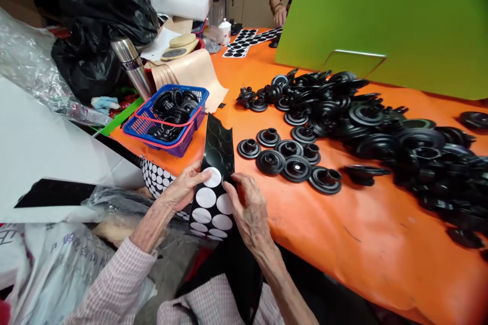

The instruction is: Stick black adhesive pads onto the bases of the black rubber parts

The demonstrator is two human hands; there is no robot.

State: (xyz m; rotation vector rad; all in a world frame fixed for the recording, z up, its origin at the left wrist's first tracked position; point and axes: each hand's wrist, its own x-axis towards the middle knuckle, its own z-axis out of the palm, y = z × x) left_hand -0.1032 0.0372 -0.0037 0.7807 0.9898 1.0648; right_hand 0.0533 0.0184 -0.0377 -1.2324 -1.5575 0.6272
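Observation:
A black strip sheet (218, 150) with rows of round stickers hangs over the table's front edge between my hands. Its upper circles look dark; the lower ones are white. My left hand (181, 185) grips the strip's left edge, thumb on a white round sticker (212, 177). On the opposite edge, my right hand (249, 210) has its thumb and forefinger closed at the strip; whether a sticker is pinched there is hidden. Just beyond the right hand, several black ridged discs with short necks (270, 162) stand on the orange tabletop (305, 218).
A large heap of black discs (366, 111) covers the table's right side. At the left stand a blue basket (173, 150) of black parts and a steel thermos (131, 66). A green board (381, 15) rises behind; another person's hand (280, 15) is beside it.

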